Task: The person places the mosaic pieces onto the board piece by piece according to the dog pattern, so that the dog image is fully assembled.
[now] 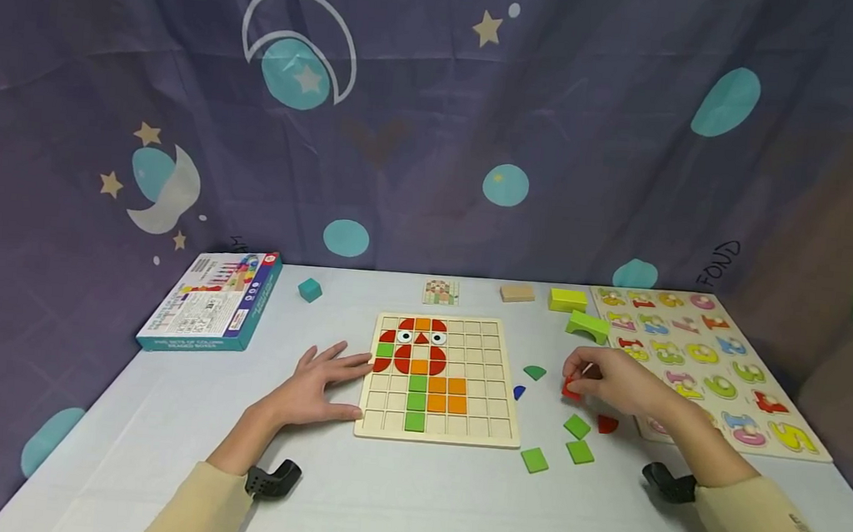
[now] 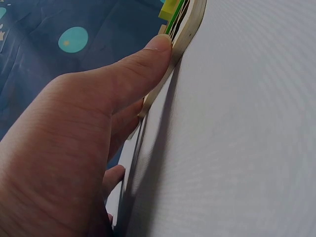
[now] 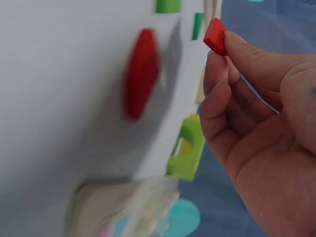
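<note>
My right hand (image 1: 622, 380) pinches a small red tile (image 3: 215, 36) between thumb and fingertips, held above the table to the right of the wooden grid board (image 1: 491, 346). Spread out at the board's left edge, my left hand (image 1: 322, 387) touches it with thumb and fingertips; the thumb (image 2: 158, 44) presses the side of the rim. On the board, red, orange and green pieces and two eye pieces form a figure with a green column below. Beneath my right hand lies another red piece (image 1: 606, 424) with a curved edge.
Green tiles (image 1: 577, 426), a dark green rounded piece (image 1: 534, 373) and a blue piece (image 1: 518, 392) lie right of the board. Farther right is a number puzzle (image 1: 752, 371). Behind stand a picture card (image 1: 441, 292) and blocks (image 1: 567, 300); a box (image 1: 206, 299) lies left.
</note>
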`<state>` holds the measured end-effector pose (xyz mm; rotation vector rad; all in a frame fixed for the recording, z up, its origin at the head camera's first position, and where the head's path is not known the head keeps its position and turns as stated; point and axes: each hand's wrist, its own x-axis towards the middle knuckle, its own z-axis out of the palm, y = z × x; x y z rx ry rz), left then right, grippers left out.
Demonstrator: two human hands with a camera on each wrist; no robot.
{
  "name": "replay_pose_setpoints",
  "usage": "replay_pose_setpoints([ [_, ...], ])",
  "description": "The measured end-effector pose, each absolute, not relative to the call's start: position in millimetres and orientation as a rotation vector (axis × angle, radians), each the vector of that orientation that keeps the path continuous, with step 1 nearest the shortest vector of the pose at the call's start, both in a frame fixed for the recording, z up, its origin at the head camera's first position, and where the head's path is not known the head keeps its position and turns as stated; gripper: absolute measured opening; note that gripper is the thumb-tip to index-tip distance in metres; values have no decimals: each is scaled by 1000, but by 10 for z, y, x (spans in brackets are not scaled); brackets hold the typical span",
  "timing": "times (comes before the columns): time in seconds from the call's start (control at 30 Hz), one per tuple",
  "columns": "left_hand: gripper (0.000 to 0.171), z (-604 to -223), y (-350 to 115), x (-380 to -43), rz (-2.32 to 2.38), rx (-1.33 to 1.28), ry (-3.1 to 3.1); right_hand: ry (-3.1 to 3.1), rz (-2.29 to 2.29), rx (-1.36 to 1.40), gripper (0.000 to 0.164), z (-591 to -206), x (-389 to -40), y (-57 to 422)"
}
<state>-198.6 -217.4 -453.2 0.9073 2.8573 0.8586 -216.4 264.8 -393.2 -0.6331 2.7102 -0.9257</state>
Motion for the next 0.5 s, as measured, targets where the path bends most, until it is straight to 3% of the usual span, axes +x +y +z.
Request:
replay_pose_setpoints([
  [0.5, 75, -4532, -2173, -1991, 842, 895, 2858, 2689, -1008, -798, 10, -3861, -2577, 2001],
])
